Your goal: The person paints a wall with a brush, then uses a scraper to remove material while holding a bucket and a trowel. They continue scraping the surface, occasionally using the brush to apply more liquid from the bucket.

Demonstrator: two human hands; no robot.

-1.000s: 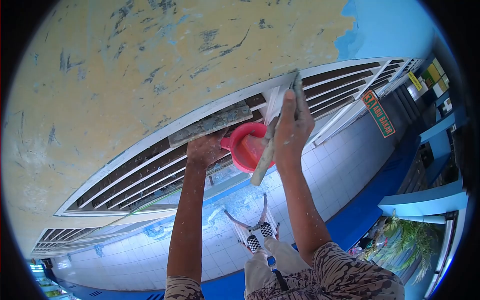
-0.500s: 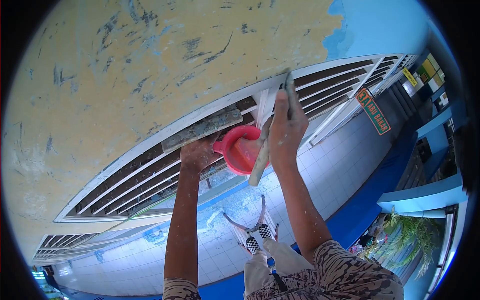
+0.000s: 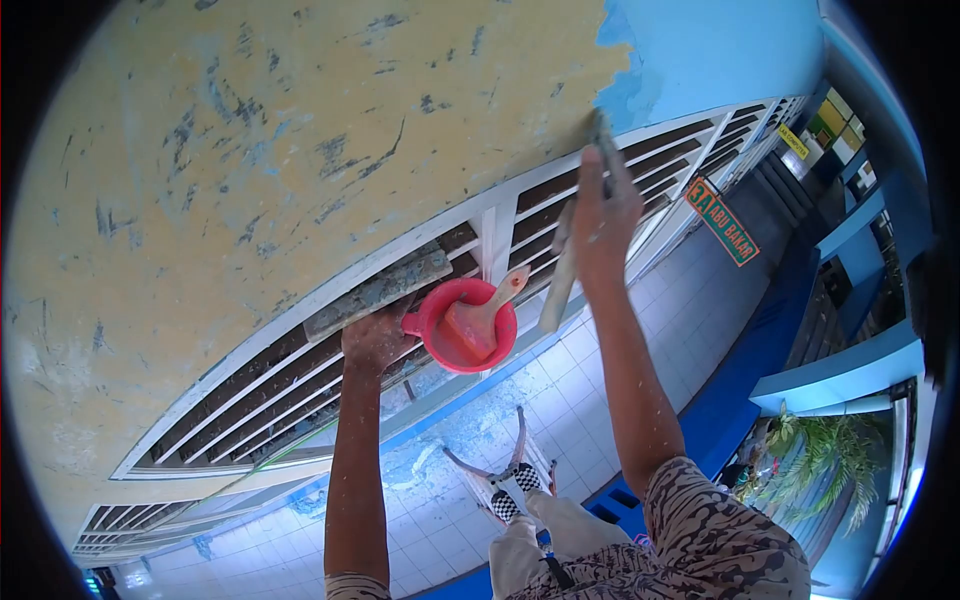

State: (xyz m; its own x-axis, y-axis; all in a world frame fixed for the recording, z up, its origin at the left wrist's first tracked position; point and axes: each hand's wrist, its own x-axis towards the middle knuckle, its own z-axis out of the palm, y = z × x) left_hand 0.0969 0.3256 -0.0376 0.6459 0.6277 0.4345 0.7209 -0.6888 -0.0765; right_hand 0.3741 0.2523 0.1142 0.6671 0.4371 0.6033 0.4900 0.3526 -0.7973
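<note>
My left hand (image 3: 376,341) is closed around the handle of a red plastic dipper (image 3: 428,317). A broad paintbrush (image 3: 485,318) rests in the dipper, its handle leaning on the rim. Just above the same hand, and apparently held with it, is a paint-crusted flat board (image 3: 380,292). My right hand (image 3: 604,235) is wrapped round a scraper with a pale handle (image 3: 560,285). Its dark blade end reaches the lower edge of the wall (image 3: 300,130), close to the ragged border between yellowish, scratched surface and blue paint (image 3: 740,60).
White louvred vents (image 3: 610,180) run along under the wall. Below, my feet in checkered shoes (image 3: 527,477) stand on a ladder-like support (image 3: 480,470) above the tiled floor (image 3: 440,535). A hanging sign (image 3: 722,222) and a leafy plant (image 3: 820,460) are at the right.
My right hand with the scraper has moved right and slightly up, away from the dipper. The paintbrush in the dipper now shows fully. My left hand appears slightly lower and further left.
</note>
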